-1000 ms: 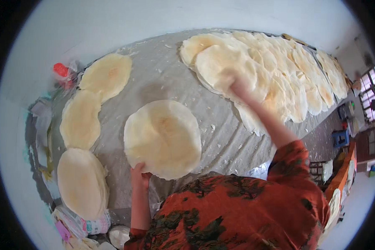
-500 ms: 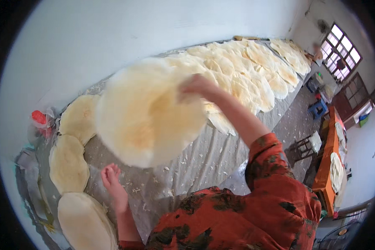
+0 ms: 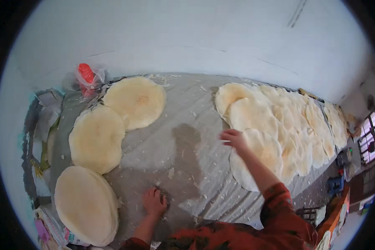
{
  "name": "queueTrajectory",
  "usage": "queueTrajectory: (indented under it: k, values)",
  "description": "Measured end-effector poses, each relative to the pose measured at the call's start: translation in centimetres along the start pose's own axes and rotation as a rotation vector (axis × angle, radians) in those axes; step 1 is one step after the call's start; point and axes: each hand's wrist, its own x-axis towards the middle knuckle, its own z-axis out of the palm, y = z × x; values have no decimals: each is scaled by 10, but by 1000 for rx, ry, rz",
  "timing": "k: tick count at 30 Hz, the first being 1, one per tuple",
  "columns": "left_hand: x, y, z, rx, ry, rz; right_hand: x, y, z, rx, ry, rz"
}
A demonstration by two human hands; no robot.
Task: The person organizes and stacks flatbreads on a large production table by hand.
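Observation:
My right hand (image 3: 233, 139) is in the air with its fingers stretched out, and holds nothing. Just beside it, at the near left end of a wide spread of thin, round, pale yellow flatbreads (image 3: 254, 116), one flatbread (image 3: 260, 152) lies partly behind my wrist. My left hand (image 3: 155, 202) rests on the grey cloth (image 3: 154, 160) with its fingers apart, and is empty. To its left stands a thick stack of flatbreads (image 3: 85, 206). Beyond the stack, one flatbread (image 3: 96, 139) lies with its edge against another (image 3: 134, 102).
White crumbs and flakes dot the cloth. At the far left, a red thing in a clear plastic bag (image 3: 87, 79) stands by the wall. A blue stool (image 3: 335, 184) and an orange table (image 3: 337, 212) are off to the right, with a barred window (image 3: 368, 135) behind.
The large flatbread my right hand held is out of it now. My left hand has come down onto the cloth. The view has turned, so the spread appears farther right.

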Motion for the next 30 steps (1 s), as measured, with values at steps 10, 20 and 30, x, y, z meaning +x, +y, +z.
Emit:
queueTrajectory:
  k: [10,20,30]
  values:
    - [9,0,5,-58,36,45,230,-32,268,71,-60,227]
    - [-5,-5,18,-122,25,5,228,-128,322,73,-57,-143]
    - [9,46,-12,-2627,-135,-473,-134,-40,76,475,-3,254]
